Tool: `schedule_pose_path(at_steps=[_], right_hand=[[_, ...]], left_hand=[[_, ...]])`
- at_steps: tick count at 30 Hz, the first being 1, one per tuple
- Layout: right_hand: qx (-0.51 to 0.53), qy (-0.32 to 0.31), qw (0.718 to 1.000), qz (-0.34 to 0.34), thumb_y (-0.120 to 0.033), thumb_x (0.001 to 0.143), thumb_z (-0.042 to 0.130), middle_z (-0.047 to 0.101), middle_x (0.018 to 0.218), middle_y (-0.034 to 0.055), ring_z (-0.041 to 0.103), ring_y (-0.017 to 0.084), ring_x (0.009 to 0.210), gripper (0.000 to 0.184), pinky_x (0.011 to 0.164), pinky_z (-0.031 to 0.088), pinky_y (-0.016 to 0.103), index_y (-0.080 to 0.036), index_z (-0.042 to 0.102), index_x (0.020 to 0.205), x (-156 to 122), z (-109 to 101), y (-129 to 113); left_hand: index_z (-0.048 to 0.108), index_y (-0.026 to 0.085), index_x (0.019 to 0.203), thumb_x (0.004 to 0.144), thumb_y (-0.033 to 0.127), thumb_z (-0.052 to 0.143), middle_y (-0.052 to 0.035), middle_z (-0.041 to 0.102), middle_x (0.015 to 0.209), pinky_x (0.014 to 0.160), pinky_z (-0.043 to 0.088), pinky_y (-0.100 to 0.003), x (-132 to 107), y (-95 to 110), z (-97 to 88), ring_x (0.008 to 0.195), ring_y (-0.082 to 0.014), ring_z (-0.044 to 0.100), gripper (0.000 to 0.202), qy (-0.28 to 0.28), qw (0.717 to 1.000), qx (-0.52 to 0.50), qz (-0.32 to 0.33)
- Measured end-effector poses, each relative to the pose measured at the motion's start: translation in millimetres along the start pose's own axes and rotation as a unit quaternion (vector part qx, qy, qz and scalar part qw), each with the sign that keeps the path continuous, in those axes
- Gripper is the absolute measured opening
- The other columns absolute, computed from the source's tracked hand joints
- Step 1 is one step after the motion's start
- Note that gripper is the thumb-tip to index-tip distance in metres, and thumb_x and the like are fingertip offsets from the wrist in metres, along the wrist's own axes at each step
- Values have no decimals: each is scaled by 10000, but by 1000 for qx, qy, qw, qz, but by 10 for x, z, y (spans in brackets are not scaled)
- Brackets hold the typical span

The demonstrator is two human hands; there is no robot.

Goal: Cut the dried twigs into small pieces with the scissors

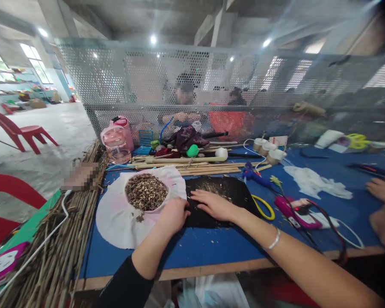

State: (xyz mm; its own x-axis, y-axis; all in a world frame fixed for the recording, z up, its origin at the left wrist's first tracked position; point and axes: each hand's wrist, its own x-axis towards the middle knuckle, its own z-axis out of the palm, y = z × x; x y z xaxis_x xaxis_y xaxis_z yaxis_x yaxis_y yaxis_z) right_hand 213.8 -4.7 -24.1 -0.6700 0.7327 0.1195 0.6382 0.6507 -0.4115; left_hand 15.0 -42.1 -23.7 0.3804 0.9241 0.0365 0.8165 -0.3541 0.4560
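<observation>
My left hand point(175, 214) is curled closed at the near left edge of a black mat point(231, 190), right beside a bowl of brown chips point(145, 192) lined with a white bag point(115, 218). What the fingers hold, if anything, is hidden. My right hand point(213, 204) lies flat with fingers stretched out on the black mat, over scattered brown bits. A bracelet sits on that wrist.
Bundle of dry sticks point(60, 252) at the table's left end. Bamboo rods point(195, 164), a blue glue gun point(255, 176), a pink glue gun point(291, 209), yellow ring point(265, 206), white cloth point(317, 182), pink jar point(117, 141). Another person's hands point(383, 209) at right; people sit behind the mesh screen point(211, 77).
</observation>
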Motion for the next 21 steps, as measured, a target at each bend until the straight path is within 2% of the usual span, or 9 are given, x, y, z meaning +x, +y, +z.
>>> schedule_pose_path(at_steps=[3, 5, 8, 10, 13, 17, 21], right_hand=[[-49, 11, 999, -19, -119, 833, 436, 578, 1232, 98, 518, 196, 1151, 341, 995, 400, 378, -184, 620, 1113, -232, 18, 38], [-57, 39, 997, -21, -118, 836, 440, 619, 1166, 91, 556, 191, 1091, 311, 961, 429, 367, -195, 643, 1059, -261, -1, 28], [-62, 73, 995, -2, -164, 860, 453, 646, 1052, 84, 579, 183, 1007, 246, 901, 447, 331, -194, 647, 1007, -117, 0, -57], [-84, 75, 993, 41, -241, 863, 489, 644, 944, 87, 588, 192, 929, 201, 836, 453, 314, -179, 646, 972, 59, 49, -136], [-97, 56, 990, 82, -332, 811, 581, 611, 929, 100, 583, 207, 891, 229, 761, 440, 291, -165, 636, 958, 311, 152, -213], [-76, 41, 994, 73, -206, 814, 572, 622, 847, 65, 592, 167, 802, 88, 708, 410, 247, -171, 653, 813, 426, 175, -145], [-55, 42, 995, 72, -145, 777, 584, 641, 743, 58, 586, 171, 711, 101, 665, 398, 260, -159, 660, 712, 356, -3, -1]], left_hand=[[651, 158, 896, 752, 232, 585, -87, 666, 893, 783, 449, -298, 15, 14, 10, 854, -210, 610, 175, 5, 1000, 0, -20], [636, 143, 895, 753, 230, 583, -99, 667, 883, 772, 448, -300, 34, 12, 16, 845, -211, 615, 175, 22, 998, -1, -55], [607, 121, 945, 752, 186, 563, -120, 667, 879, 751, 448, -292, 69, -17, 28, 834, -208, 624, 208, 55, 994, -18, -96], [599, 119, 967, 758, 146, 527, -122, 669, 877, 757, 446, -288, 86, -44, 39, 835, -202, 628, 222, 65, 993, -31, -96], [594, 126, 957, 785, 132, 467, -113, 674, 855, 762, 445, -292, 96, -72, 53, 817, -198, 632, 214, 84, 991, -52, -93], [578, 146, 928, 816, 153, 417, -90, 670, 825, 734, 447, -283, 98, -76, 10, 773, -183, 625, 196, 152, 973, -122, -120], [567, 163, 919, 823, 182, 399, -70, 659, 813, 722, 443, -282, 104, -84, -108, 755, -179, 610, 194, 228, 949, -167, -142]])
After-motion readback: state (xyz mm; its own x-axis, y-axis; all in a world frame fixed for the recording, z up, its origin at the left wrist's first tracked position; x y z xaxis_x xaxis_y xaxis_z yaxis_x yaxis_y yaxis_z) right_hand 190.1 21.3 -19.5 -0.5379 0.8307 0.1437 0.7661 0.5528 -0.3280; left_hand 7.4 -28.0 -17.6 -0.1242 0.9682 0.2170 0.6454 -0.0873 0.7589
